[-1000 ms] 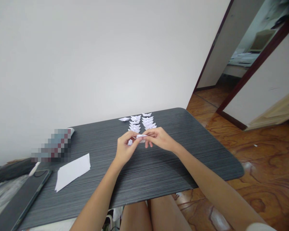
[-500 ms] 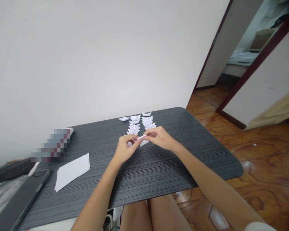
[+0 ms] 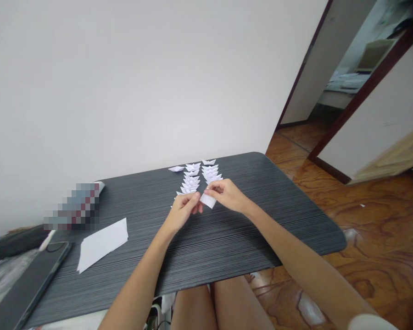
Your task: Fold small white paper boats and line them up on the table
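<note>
A small folded white paper piece [image 3: 208,200] hangs just above the dark striped table [image 3: 227,238], pinched by both hands. My left hand [image 3: 183,211] closes its fingertips on the paper's left end. My right hand [image 3: 228,195] grips its upper right side with curled fingers. Just beyond the hands, two rows of several small white paper boats [image 3: 199,175] lie on the table, with one boat [image 3: 176,168] set apart at the far left.
A stack of white paper sheets [image 3: 102,243] lies at the table's left. A dark flat device [image 3: 20,293] sits at the near left corner, a blurred object [image 3: 72,206] behind it. A white wall stands behind; wooden floor [image 3: 371,229] and a doorway lie right.
The paper piece has turned from a thin flat strip held level into a hanging flap. Both hands shifted slightly, the left one dropping a little.
</note>
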`<state>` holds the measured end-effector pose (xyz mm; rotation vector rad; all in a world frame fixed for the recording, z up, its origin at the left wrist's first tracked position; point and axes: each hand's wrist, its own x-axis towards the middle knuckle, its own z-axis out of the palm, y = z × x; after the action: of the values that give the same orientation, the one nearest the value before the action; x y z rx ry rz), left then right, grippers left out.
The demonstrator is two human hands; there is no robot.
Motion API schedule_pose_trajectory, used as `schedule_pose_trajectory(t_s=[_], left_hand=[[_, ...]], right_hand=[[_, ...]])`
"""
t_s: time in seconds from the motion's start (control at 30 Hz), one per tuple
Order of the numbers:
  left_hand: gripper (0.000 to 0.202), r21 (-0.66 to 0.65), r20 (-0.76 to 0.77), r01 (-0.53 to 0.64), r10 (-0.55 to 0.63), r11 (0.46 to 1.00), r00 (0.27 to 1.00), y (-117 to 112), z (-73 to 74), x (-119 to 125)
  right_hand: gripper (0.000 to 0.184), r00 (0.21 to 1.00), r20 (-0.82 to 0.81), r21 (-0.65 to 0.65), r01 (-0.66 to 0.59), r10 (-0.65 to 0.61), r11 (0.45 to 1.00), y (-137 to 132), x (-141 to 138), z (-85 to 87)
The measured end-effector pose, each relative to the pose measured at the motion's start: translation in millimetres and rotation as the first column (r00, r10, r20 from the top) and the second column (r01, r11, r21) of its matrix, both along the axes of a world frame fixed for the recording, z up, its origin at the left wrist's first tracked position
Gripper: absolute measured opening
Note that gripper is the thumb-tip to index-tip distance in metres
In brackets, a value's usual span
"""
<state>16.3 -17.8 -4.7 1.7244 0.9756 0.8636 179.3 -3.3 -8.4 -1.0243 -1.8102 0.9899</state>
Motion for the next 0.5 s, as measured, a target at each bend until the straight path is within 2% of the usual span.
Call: schedule_pose_trajectory(t_s=[0.13, 0.23, 0.33, 0.43, 0.5], left_hand=[[0.035, -0.013, -0.020, -0.023, 0.023, 1.000, 1.000, -1.0, -0.7, 1.5], [0.034, -0.077, 0.057, -0.044, 0.048, 0.996, 0.997, -1.2, -3.2, 2.7], [0.030, -0.159, 0.142, -0.061, 0.084, 0.985, 0.986, -1.5, -5.7, 4.5], [0.032, -0.219, 0.188, -0.040, 0.082, 0.975, 0.979, -1.8, -6.4, 6.5], [0.035, -0.204, 0.183, -0.030, 0.068, 0.978, 0.981, -2.0, -6.3, 7.2]], right_hand=[[0.018, 1.000, 0.015, 0.028, 0.004, -0.004, 1.000, -1.2, -1.4, 0.4], [0.020, 0.997, -0.053, -0.070, -0.059, 0.056, 0.996, -1.3, -1.5, 1.7], [0.025, 0.986, -0.103, -0.193, -0.150, 0.132, 0.970, -1.0, 0.1, 3.2], [0.029, 0.978, -0.138, -0.235, -0.186, 0.157, 0.954, -1.0, 1.3, 3.8], [0.029, 0.977, -0.149, -0.242, -0.183, 0.149, 0.953, -1.4, 0.7, 3.7]])
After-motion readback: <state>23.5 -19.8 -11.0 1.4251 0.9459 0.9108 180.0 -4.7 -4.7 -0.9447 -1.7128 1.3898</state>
